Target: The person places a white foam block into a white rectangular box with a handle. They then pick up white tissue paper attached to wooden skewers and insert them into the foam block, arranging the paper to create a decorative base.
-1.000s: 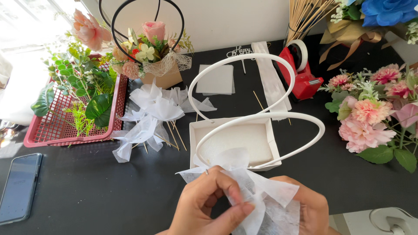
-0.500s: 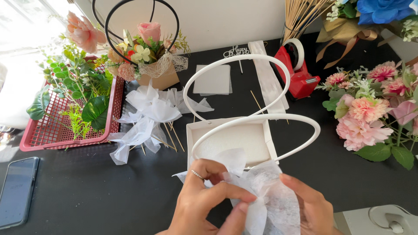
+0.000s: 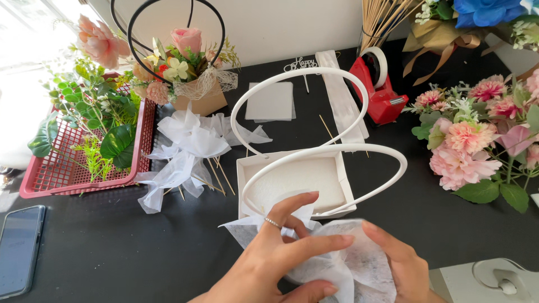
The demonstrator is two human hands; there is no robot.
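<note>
At bottom centre, the left hand (image 3: 269, 255) and right hand (image 3: 401, 269) have spread the white tissue sheet (image 3: 359, 264) wider since a moment ago, each grip pinching it below the white basket (image 3: 295, 179).

Both wrists run off the near edge. The left hand (image 3: 275, 255) hides part of the white mesh sheet (image 3: 359, 264); the sheet's near end is cut off too. Phone (image 3: 19, 249) clipped at the left edge, pink flowers (image 3: 471, 146) at the right. Grey object (image 3: 494, 280) near right, probably a device, mostly out of frame.
</note>
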